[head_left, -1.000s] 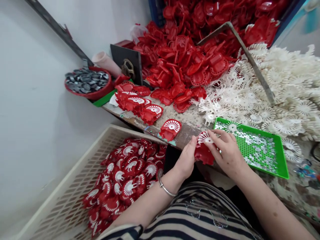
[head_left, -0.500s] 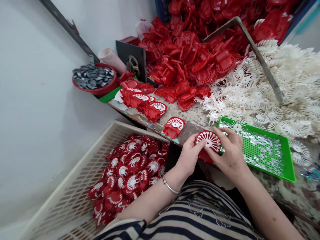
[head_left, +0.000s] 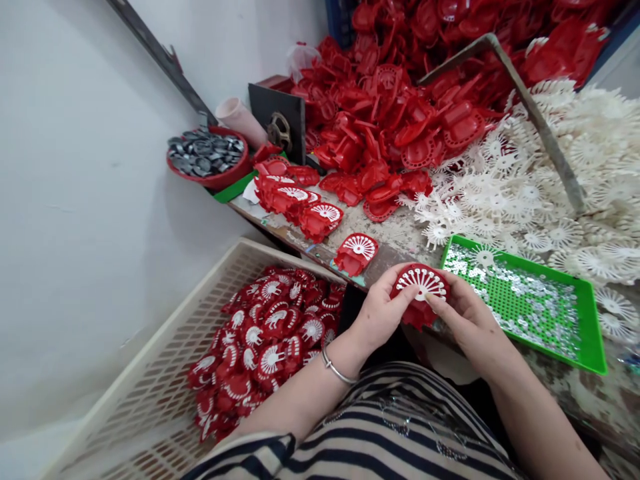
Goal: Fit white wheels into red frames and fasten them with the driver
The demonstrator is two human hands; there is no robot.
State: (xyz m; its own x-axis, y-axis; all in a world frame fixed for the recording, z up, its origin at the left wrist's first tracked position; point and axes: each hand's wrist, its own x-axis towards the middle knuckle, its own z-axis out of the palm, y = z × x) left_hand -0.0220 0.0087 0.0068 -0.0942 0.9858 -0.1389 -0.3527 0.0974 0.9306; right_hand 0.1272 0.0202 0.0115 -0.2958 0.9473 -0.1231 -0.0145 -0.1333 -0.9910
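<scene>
A red plastic piece with a white fan-shaped insert [head_left: 421, 283] is held between both hands near the bench edge. My left hand [head_left: 384, 308] grips its left side, the thumb pressing near the middle of the fan. My right hand [head_left: 467, 313] holds the right side, its thumb also close to the fan's hub. Another red piece with a white fan [head_left: 356, 255] lies on the bench edge, and several more [head_left: 321, 221] are lined up behind it. To the right, a green tray [head_left: 593, 327] contains small clear bits.
Red parts [head_left: 380, 120] and white fan parts [head_left: 530, 193] are heaped behind, with a bent metal bar [head_left: 537, 123] over them. Below left stands a cream crate [head_left: 145, 353] of red-and-white pieces. A red bowl [head_left: 245, 163] of grey parts sits at the bench's left end.
The right hand's fingers have closed in around the right side of the held piece, and its thumb has shifted on the fan. The view has shifted slightly, so the surroundings appear further right.
</scene>
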